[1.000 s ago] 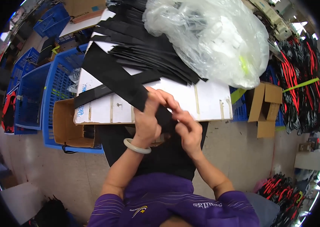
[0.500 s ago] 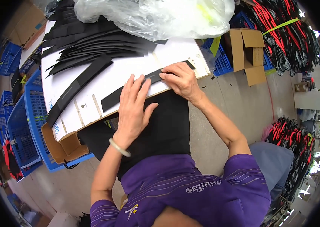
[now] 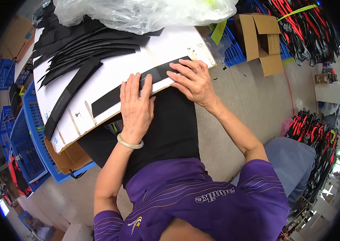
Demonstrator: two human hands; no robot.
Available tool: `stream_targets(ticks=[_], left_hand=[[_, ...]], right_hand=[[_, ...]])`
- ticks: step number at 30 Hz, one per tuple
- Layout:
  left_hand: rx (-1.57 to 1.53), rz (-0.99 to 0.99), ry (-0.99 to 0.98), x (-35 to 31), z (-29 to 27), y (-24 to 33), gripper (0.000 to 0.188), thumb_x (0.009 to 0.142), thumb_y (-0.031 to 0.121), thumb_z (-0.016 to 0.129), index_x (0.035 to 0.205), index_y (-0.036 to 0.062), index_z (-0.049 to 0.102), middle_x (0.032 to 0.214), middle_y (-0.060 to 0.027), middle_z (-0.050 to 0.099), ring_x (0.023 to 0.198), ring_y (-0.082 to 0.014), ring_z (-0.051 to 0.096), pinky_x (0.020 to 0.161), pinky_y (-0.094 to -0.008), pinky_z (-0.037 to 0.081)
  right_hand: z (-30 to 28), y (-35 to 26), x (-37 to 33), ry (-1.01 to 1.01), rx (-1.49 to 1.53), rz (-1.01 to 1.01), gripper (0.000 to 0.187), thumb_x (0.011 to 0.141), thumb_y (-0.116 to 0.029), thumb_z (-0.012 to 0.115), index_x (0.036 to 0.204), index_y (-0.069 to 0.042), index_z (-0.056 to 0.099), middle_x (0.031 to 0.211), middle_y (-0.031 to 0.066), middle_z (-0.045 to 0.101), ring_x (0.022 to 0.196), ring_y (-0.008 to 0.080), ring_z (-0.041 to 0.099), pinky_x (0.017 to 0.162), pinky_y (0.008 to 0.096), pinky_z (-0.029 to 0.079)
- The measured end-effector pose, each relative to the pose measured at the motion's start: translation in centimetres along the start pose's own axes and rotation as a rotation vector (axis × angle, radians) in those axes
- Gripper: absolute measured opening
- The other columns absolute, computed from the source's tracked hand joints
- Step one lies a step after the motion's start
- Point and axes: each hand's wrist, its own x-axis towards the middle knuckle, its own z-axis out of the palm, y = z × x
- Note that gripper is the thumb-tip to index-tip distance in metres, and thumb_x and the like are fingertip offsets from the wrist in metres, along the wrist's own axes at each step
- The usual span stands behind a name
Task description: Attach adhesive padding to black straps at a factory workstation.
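Observation:
A black strip of fabric (image 3: 107, 101) lies along the near edge of the white tabletop (image 3: 118, 70), with a greyish patch near its middle. My left hand (image 3: 134, 104) rests on its middle part, fingers stretched out and the thumb beside them. On the strip's right end, the fingers of my right hand (image 3: 196, 85) lie spread and slightly bent, covering part of it. Another black strip (image 3: 73, 94) is at the left and overhangs the table edge. Many more black strips (image 3: 93, 44) are fanned in a pile behind it.
A clear plastic bag (image 3: 146, 14) covers the far side of the table. Blue crates (image 3: 37, 132) and a cardboard box (image 3: 71, 156) are at the left. An open carton (image 3: 254, 40) sits at the far right, near bundles of black and red pieces (image 3: 304, 36).
My right hand has gone from bent, pinched fingers to spread fingers laid on the strip. My left fingers have moved closer together. The whole view has shifted slightly.

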Motion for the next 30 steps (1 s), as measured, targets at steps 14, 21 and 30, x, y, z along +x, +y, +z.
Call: stream_targets(ticks=[14,21,30], left_hand=[[0.141,-0.029,0.006,-0.8,2.0,1.3,0.074,0.074,0.01,0.07,0.142,0.0102,0.04,0.149,-0.0136,0.032,0.14,-0.0363,0.025,0.113,-0.0513,0.019],[0.243,0.005,0.118,-0.7,3.7,1.3,0.066,0.076,0.009,0.062,0.138,0.0135,0.044,0.142,-0.0165,0.038,0.136,-0.0405,0.03,0.11,-0.0542,0.023],[0.248,0.015,0.139,-0.7,3.9,1.1,0.063,0.077,0.007,0.06,0.138,0.0137,0.044,0.141,-0.0163,0.04,0.135,-0.0401,0.032,0.11,-0.0535,0.023]], right_hand=[[1.0,0.2,-0.6,0.056,0.031,-0.004,0.032,0.077,-0.024,0.073,0.108,-0.019,0.07,0.12,-0.0038,0.062,0.115,0.0183,0.052,0.098,0.0379,0.034],[0.6,0.1,-0.5,0.062,0.022,0.028,0.029,0.077,-0.022,0.072,0.106,-0.017,0.072,0.118,-0.0032,0.064,0.113,0.0179,0.053,0.098,0.0366,0.033],[-1.3,1.4,3.0,-0.001,0.127,0.162,0.026,0.074,-0.017,0.073,0.098,-0.007,0.07,0.101,0.0053,0.065,0.099,0.024,0.056,0.087,0.0376,0.041]])
